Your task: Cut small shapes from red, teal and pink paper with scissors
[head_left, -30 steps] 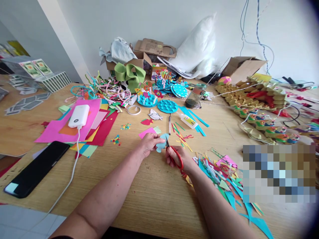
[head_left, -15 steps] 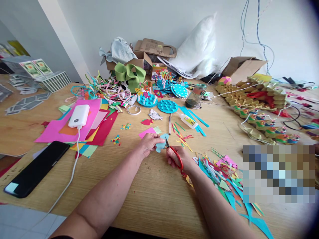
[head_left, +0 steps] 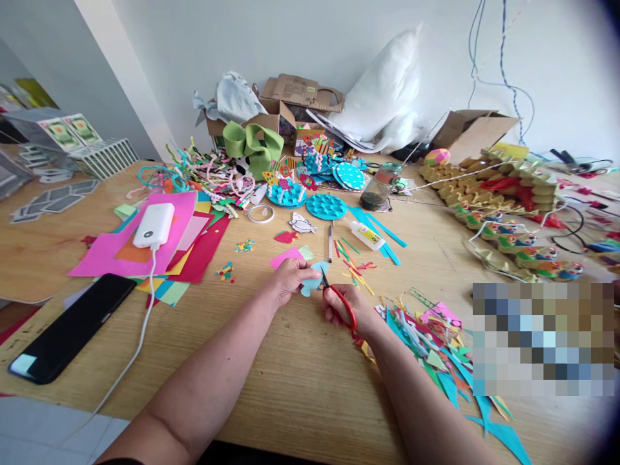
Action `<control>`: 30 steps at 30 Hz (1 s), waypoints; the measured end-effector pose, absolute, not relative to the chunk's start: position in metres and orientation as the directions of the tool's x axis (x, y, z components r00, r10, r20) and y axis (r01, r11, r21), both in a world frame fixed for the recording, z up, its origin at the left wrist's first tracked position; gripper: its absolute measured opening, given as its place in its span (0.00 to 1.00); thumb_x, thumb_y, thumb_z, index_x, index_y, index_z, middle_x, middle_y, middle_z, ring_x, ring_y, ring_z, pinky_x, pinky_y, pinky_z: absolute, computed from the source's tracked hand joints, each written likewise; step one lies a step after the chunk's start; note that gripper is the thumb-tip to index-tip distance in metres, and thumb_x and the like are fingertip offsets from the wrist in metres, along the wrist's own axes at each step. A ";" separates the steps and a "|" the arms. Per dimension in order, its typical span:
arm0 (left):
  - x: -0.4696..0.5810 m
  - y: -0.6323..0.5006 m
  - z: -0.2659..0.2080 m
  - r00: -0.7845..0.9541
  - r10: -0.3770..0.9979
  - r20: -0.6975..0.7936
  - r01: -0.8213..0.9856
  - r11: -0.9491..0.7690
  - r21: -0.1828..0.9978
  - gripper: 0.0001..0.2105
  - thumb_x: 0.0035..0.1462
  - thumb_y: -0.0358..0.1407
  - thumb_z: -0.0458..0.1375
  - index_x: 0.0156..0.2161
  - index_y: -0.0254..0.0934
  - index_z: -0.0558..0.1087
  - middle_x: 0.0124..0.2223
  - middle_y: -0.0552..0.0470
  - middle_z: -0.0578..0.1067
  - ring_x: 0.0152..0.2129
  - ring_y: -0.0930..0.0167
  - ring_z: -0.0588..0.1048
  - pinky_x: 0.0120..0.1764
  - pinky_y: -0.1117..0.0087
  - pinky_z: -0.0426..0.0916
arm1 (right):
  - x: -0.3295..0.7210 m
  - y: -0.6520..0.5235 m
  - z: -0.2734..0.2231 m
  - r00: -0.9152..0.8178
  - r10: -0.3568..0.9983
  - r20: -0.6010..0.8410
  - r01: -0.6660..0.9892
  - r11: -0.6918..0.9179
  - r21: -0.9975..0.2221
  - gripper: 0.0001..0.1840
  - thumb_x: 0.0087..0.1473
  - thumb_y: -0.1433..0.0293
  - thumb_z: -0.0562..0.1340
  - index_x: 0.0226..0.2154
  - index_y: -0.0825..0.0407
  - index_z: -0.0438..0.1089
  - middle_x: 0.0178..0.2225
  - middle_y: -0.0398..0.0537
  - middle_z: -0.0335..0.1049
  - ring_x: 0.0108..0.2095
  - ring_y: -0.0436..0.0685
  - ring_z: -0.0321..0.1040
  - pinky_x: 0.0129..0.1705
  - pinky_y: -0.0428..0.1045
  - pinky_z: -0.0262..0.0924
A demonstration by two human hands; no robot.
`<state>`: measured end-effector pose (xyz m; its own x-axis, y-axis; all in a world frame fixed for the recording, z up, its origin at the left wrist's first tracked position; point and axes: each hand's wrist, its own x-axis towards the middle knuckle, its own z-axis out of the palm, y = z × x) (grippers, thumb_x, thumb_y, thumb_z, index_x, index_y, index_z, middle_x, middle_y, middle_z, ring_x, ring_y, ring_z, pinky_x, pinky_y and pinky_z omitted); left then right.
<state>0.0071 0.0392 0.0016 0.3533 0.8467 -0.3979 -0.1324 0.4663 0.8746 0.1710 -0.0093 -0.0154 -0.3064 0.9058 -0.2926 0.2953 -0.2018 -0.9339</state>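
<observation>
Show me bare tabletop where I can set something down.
Bare table shows between the white cable and left forearm, and between both forearms, below the red scissors; it's nearly bare between the blue strips and egg cartons. Crowded: right of the right forearm, with paper scraps, and the back, with strings and boxes.

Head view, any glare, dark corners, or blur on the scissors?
In the head view, the black phone shows a pale patch, likely reflection, at its near end; also there, both right corners darken, a pixelated block hides part of the right side, and the red scissors look fairly sharp.
</observation>
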 end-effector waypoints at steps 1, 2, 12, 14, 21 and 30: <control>0.007 0.040 0.001 0.356 0.845 -0.398 -0.133 0.468 0.874 0.10 0.35 0.35 0.64 0.24 0.32 0.69 0.17 0.57 0.67 0.13 0.80 0.62 0.17 0.78 0.51 | 0.171 -0.009 -0.015 -0.309 0.905 -0.293 0.298 -0.201 -0.933 0.27 0.48 0.45 0.59 0.21 0.54 0.63 0.16 0.43 0.66 0.13 0.46 0.60 0.14 0.40 0.48; 0.007 0.040 0.001 0.358 0.844 -0.398 -0.133 0.469 0.873 0.10 0.35 0.35 0.64 0.23 0.32 0.69 0.17 0.57 0.66 0.13 0.80 0.61 0.17 0.78 0.50 | 0.171 -0.010 -0.015 -0.310 0.904 -0.295 0.301 -0.201 -0.932 0.27 0.48 0.46 0.60 0.21 0.54 0.63 0.16 0.43 0.66 0.13 0.46 0.60 0.14 0.40 0.48; 0.006 0.042 -0.002 0.364 0.842 -0.398 -0.142 0.473 0.869 0.10 0.36 0.34 0.65 0.23 0.31 0.69 0.17 0.58 0.66 0.12 0.80 0.61 0.17 0.78 0.50 | 0.170 -0.011 -0.010 -0.306 0.902 -0.305 0.311 -0.208 -0.928 0.26 0.45 0.48 0.62 0.20 0.54 0.62 0.15 0.42 0.65 0.13 0.46 0.58 0.14 0.40 0.47; 0.006 0.042 -0.002 0.365 0.839 -0.402 -0.140 0.477 0.868 0.09 0.37 0.34 0.65 0.23 0.31 0.69 0.16 0.58 0.66 0.12 0.80 0.60 0.16 0.78 0.49 | 0.169 -0.011 -0.009 -0.303 0.902 -0.307 0.316 -0.209 -0.925 0.26 0.45 0.47 0.62 0.19 0.54 0.61 0.15 0.42 0.65 0.12 0.45 0.58 0.13 0.40 0.47; 0.006 0.042 -0.002 0.364 0.840 -0.402 -0.141 0.476 0.868 0.08 0.37 0.33 0.64 0.23 0.32 0.69 0.16 0.58 0.66 0.12 0.81 0.60 0.16 0.78 0.49 | 0.168 -0.012 -0.004 -0.281 0.902 -0.327 0.334 -0.227 -0.915 0.27 0.43 0.46 0.63 0.18 0.53 0.60 0.14 0.42 0.64 0.12 0.45 0.57 0.13 0.40 0.46; 0.006 0.042 -0.003 0.370 0.849 -0.377 -0.131 0.449 0.884 0.10 0.37 0.35 0.64 0.25 0.33 0.68 0.17 0.59 0.65 0.11 0.82 0.59 0.14 0.78 0.46 | 0.167 -0.010 -0.003 -0.260 0.905 -0.337 0.319 -0.249 -0.915 0.29 0.41 0.43 0.62 0.19 0.53 0.61 0.14 0.42 0.64 0.12 0.45 0.57 0.13 0.41 0.46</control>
